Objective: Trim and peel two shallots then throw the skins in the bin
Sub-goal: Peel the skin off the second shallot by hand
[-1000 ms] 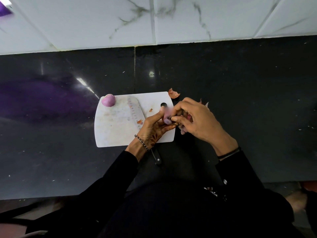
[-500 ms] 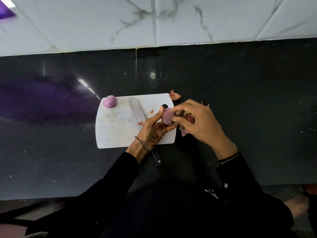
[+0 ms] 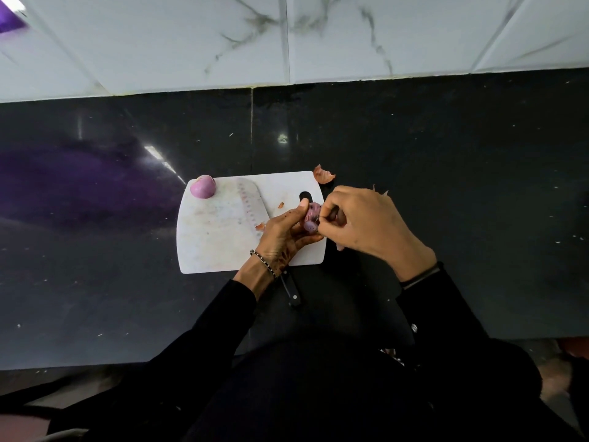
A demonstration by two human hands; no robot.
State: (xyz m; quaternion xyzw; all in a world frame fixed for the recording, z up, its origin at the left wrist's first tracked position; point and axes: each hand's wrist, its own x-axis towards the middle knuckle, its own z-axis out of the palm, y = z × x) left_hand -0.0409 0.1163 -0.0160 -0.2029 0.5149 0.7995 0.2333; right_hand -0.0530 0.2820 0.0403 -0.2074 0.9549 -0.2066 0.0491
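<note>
A peeled pink shallot point(image 3: 203, 186) sits at the far left corner of the white cutting board point(image 3: 220, 250). Over the board's right edge my left hand point(image 3: 285, 232) holds a second shallot point(image 3: 311, 216), thumb on top. My right hand point(image 3: 363, 223) pinches at that shallot from the right; its fingertips and most of the shallot are hidden between the hands. A wide cleaver blade point(image 3: 247, 199) lies on the board, its black handle point(image 3: 291, 291) poking out below my left wrist.
A brown skin piece point(image 3: 322, 175) lies on the black counter point(image 3: 446, 186) just beyond the board's far right corner. Small skin bits point(image 3: 280, 205) lie on the board, and more scraps show behind my right hand. A white marbled tile wall point(image 3: 287, 39) backs the counter.
Both hands have stayed over the board's right edge, working at the shallot. My right hand's fingers have closed in more tightly on it.
</note>
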